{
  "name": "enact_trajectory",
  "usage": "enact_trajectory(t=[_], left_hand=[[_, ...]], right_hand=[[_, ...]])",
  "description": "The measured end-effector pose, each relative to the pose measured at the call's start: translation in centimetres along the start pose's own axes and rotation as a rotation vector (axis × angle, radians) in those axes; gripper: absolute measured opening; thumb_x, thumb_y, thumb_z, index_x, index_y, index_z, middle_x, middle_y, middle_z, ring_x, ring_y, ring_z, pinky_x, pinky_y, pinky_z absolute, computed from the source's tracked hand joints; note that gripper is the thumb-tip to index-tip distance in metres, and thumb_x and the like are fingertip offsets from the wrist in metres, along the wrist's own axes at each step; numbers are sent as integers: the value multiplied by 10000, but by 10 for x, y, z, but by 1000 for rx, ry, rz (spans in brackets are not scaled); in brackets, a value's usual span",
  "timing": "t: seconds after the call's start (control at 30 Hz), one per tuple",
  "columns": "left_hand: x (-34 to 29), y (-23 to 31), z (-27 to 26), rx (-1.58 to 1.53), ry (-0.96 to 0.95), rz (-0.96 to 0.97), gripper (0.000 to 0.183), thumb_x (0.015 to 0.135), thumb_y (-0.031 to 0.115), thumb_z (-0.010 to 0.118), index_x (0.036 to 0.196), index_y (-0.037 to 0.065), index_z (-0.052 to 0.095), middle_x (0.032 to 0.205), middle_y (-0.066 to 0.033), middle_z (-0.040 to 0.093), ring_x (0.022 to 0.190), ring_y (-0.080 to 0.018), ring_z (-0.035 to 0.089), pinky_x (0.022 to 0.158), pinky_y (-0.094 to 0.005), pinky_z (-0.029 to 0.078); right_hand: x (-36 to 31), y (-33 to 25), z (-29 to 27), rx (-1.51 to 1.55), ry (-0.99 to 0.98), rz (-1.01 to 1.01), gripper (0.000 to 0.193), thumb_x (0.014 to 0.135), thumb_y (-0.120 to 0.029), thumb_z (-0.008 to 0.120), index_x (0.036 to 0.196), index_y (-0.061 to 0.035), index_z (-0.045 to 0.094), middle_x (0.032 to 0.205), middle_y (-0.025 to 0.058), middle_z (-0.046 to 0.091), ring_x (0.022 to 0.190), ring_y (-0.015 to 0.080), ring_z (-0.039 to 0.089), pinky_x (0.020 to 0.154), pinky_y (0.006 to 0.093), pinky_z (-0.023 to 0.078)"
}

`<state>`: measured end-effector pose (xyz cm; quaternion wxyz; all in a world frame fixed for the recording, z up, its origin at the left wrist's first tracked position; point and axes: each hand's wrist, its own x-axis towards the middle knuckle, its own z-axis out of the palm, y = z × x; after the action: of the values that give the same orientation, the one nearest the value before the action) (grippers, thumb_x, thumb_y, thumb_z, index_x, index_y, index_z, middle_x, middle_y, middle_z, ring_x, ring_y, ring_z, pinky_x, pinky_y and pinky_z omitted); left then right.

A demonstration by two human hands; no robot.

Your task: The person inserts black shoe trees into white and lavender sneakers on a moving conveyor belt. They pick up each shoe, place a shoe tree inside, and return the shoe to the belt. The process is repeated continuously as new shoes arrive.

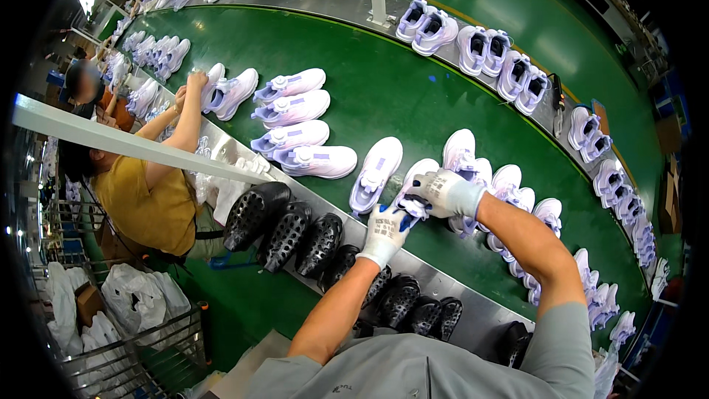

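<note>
Both my hands wear white gloves with blue fingertips and work at one white and lilac sneaker (415,177) on the green conveyor belt. My left hand (388,230) is closed at the heel end of this sneaker, pinching at its collar. From the right, my right hand (441,191) lies across the shoe's upper with its fingers bent around it. The gloves cover most of the shoe's opening, so what lies inside is hidden. A loose matching sneaker (377,171) stands just left of my hands, and another sneaker (459,149) is beyond my right hand.
Black perforated foot forms (284,235) line the metal ledge in front of me. Several sneakers (299,107) sit farther left on the belt. More pairs (473,50) stand on the far rail. A co-worker in a yellow shirt (151,196) reaches in at left, near a wire cart (140,340).
</note>
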<state>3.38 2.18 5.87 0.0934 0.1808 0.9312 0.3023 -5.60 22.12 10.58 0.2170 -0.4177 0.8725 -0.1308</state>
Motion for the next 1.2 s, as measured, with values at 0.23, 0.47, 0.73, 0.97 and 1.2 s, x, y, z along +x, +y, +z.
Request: enact_trajectory(t=[0.23, 0.47, 0.73, 0.97, 1.2], left_hand=[[-8, -17, 15, 66, -14, 72, 207, 771, 205, 746, 967, 144, 721, 1037, -97, 685, 969, -346, 575, 918, -457, 432], [-9, -9, -2, -326, 30, -317, 266, 855, 269, 673, 989, 43, 713, 1026, -147, 689, 1030, -340, 596, 997, -460, 392], [-11, -21, 37, -28, 35, -301, 299, 941, 314, 530, 955, 83, 720, 1023, -125, 699, 1029, -301, 619, 969, -456, 377], [-7, -22, 32, -97, 31, -351, 309, 908, 331, 599, 975, 54, 717, 1081, -153, 680, 1052, -308, 604, 1008, -471, 361], [-6, -36, 50, -64, 39, -351, 307, 922, 301, 559, 995, 35, 692, 1096, -168, 671, 1066, -331, 594, 1012, -482, 356]], right_hand=[[38, -9, 4, -9, -65, 123, 507, 807, -324, 689, 1290, -181, 629, 1236, 136, 619, 1078, 312, 661, 890, 418, 543], [6, -31, 1, -18, -56, 230, 529, 803, -288, 687, 1312, -169, 606, 1213, 183, 594, 1117, 355, 628, 915, 455, 531], [8, -33, 13, -31, 3, 169, 518, 756, -224, 713, 1269, -190, 642, 1185, 158, 580, 1109, 346, 596, 898, 457, 534], [11, -38, 24, 282, 208, 315, 513, 790, -149, 646, 1301, -109, 618, 1267, 206, 580, 1146, 389, 592, 990, 443, 497], [1, -84, 53, 22, 279, 452, 604, 757, -97, 630, 1356, -60, 555, 1377, 161, 538, 1280, 339, 497, 1058, 481, 418]])
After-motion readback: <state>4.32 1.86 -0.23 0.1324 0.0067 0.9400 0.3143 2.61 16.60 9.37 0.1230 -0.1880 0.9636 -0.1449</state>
